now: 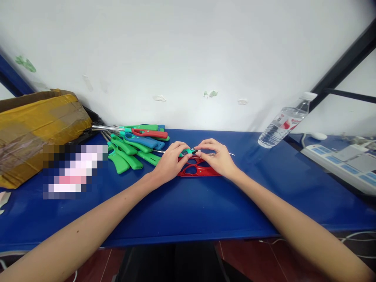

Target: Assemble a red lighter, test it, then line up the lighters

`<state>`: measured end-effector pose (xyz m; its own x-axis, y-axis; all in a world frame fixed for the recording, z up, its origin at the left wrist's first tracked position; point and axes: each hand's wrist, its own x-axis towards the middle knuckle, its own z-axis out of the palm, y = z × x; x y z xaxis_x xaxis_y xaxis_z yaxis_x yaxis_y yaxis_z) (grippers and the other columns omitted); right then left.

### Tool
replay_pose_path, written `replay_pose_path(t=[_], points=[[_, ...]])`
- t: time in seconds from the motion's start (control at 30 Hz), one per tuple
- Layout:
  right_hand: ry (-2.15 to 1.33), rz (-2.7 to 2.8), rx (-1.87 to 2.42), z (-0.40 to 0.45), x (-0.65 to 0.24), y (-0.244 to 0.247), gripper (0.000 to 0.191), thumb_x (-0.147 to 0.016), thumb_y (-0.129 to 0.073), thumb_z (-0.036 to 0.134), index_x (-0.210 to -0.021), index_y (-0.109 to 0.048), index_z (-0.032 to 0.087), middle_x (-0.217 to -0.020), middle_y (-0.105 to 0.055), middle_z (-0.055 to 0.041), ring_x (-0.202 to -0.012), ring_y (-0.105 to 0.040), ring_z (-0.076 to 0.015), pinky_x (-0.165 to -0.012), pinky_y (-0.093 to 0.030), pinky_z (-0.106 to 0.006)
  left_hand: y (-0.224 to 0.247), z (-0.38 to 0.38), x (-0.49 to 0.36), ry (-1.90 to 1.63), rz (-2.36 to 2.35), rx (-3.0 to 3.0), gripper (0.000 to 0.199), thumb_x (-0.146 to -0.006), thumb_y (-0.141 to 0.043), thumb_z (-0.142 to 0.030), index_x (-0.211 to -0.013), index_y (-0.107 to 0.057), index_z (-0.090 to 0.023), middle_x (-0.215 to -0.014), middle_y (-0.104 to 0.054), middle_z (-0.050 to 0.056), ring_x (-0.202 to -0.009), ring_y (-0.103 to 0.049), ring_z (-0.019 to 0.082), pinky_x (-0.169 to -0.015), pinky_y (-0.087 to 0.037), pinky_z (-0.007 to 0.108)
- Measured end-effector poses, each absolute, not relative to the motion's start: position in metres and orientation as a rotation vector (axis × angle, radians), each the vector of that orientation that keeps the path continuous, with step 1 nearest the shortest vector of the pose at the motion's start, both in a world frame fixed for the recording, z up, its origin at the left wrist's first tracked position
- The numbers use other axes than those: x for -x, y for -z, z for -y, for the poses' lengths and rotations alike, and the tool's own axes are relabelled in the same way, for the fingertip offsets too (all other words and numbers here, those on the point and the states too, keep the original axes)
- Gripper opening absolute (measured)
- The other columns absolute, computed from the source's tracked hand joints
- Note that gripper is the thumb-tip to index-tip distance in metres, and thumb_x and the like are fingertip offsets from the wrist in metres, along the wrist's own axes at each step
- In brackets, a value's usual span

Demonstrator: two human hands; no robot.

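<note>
My left hand (172, 160) is closed on a small teal part (186, 152), with a metal rod (159, 151) sticking out to its left. Close beside it on the right, my right hand (216, 156) pinches a small dark piece (197, 151) at the fingertips; its exact shape is too small to tell. Just under both hands, red plastic handle shells (201, 171) with oval openings lie on the blue table (182, 211). Left of my hands is a pile of long-nosed lighters with green (120, 161), blue (140, 140) and red (149, 133) handles.
A taped cardboard box (38, 133) stands at the left, with a pixelated patch beside it. Toward the right, a clear water bottle (280, 127) appears tilted near the wall. Farther right are a white power strip (343, 164) and cables.
</note>
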<state>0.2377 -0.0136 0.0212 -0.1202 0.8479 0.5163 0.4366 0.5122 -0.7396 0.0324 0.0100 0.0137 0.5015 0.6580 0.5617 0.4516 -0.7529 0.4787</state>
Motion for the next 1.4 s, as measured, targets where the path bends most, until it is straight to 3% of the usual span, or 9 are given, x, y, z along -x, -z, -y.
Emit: replay_pose_path(t=[0.23,0.43,0.67,1.1,1.4], points=[[-0.449,1.748,1.084,0.0133,-0.2396,-0.0207,0.019,-0.077,-0.077,0.041,-0.08,-0.074,0.022,-0.095,-0.066,-0.0063,-0.089,-0.065,-0.0213,-0.068,-0.061,-0.036,-0.0103,-0.0099,-0.031,-1.08,-0.975,-2.529,0.019,-0.098,-0.049,-0.031,-0.107,-0.062,-0.02,-0.11,-0.062,0.008,-0.106,-0.058,0.024,-0.093,-0.048,0.038],[-0.487,1.807,1.008,0.0133,-0.2413,-0.0184,0.023,-0.083,-0.072,0.043,-0.08,-0.067,0.021,-0.095,-0.062,-0.0062,-0.088,-0.064,-0.0203,-0.065,-0.059,-0.034,-0.0092,-0.0102,-0.0307,-1.051,-0.97,-2.54,0.019,-0.098,-0.049,-0.031,-0.106,-0.062,-0.02,-0.11,-0.062,0.008,-0.104,-0.058,0.024,-0.092,-0.048,0.038],[-0.193,2.025,0.962,0.0145,-0.2452,-0.0217,0.01,-0.09,-0.065,0.029,-0.083,-0.063,0.023,-0.094,-0.065,-0.0064,-0.093,-0.06,-0.0229,-0.084,-0.053,-0.043,-0.0105,-0.0095,-0.0292,-0.987,-0.966,-2.651,0.018,-0.098,-0.05,-0.03,-0.105,-0.062,-0.019,-0.112,-0.062,0.009,-0.104,-0.056,0.025,-0.093,-0.047,0.04],[-0.413,1.93,0.939,0.0142,-0.2444,-0.0198,0.019,-0.088,-0.067,0.039,-0.081,-0.063,0.021,-0.095,-0.063,-0.0063,-0.088,-0.063,-0.0198,-0.075,-0.055,-0.036,-0.0105,-0.007,-0.0295,-1.042,-0.931,-2.571,0.016,-0.097,-0.05,-0.028,-0.104,-0.062,-0.021,-0.109,-0.063,0.008,-0.102,-0.059,0.023,-0.089,-0.049,0.038],[-0.328,1.955,0.947,0.017,-0.2429,-0.0214,0.018,-0.089,-0.066,0.037,-0.081,-0.063,0.022,-0.091,-0.064,-0.0069,-0.088,-0.063,-0.0218,-0.079,-0.055,-0.041,-0.0111,-0.008,-0.0294,-1.002,-0.898,-2.543,0.02,-0.098,-0.048,-0.031,-0.103,-0.064,-0.02,-0.109,-0.064,0.008,-0.1,-0.06,0.022,-0.089,-0.05,0.038]])
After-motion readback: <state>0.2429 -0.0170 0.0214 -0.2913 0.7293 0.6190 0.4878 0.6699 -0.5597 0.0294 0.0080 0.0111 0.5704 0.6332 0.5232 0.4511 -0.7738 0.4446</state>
